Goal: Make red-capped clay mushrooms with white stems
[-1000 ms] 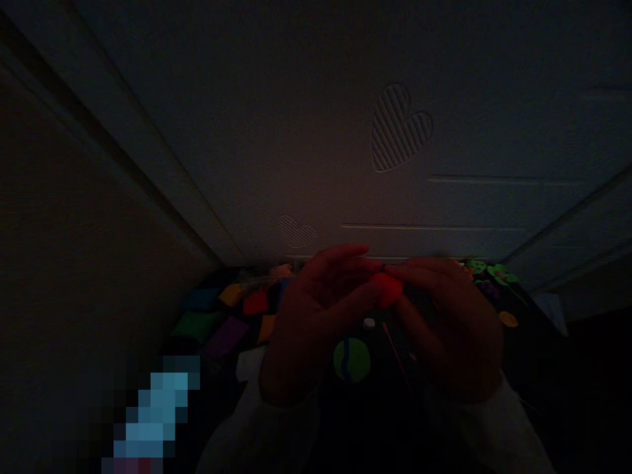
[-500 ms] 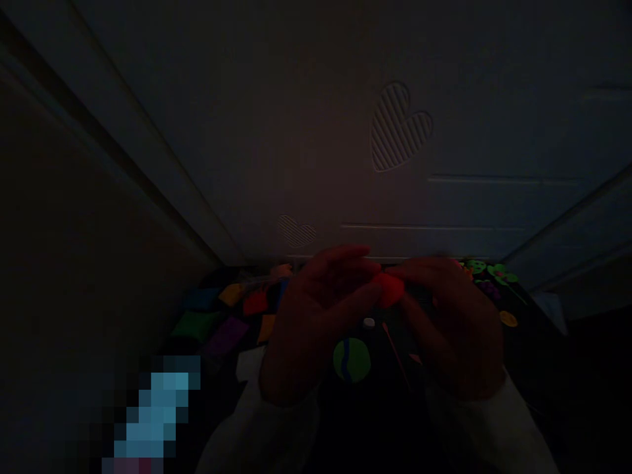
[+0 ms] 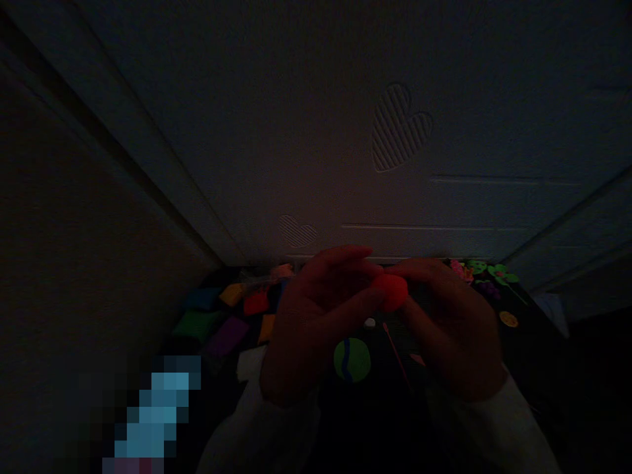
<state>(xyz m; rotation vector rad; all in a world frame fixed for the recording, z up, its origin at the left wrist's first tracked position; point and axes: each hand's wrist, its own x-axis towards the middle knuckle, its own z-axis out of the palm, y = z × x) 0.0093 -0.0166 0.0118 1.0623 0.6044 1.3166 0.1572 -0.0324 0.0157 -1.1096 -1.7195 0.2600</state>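
Note:
The scene is very dark. My left hand [image 3: 316, 316] and my right hand [image 3: 447, 326] meet at the fingertips and pinch a small lump of red clay [image 3: 391, 291] between them. Both wear pale sleeves. Below the lump, on the dark work surface, lies a round green piece with a blue stripe [image 3: 351, 359]. A thin pink stick [image 3: 395, 349] and a small white bit [image 3: 370, 323] lie just beside it.
Several coloured clay packets [image 3: 224, 316] lie in a heap to the left of my hands. Small green and pink shaped pieces [image 3: 486, 273] and a yellow one [image 3: 508, 319] sit at the right. A pale panel with embossed striped hearts [image 3: 399, 128] rises behind.
The red lump has shifted slightly right and looks rounder between the fingertips. My hands have barely moved otherwise.

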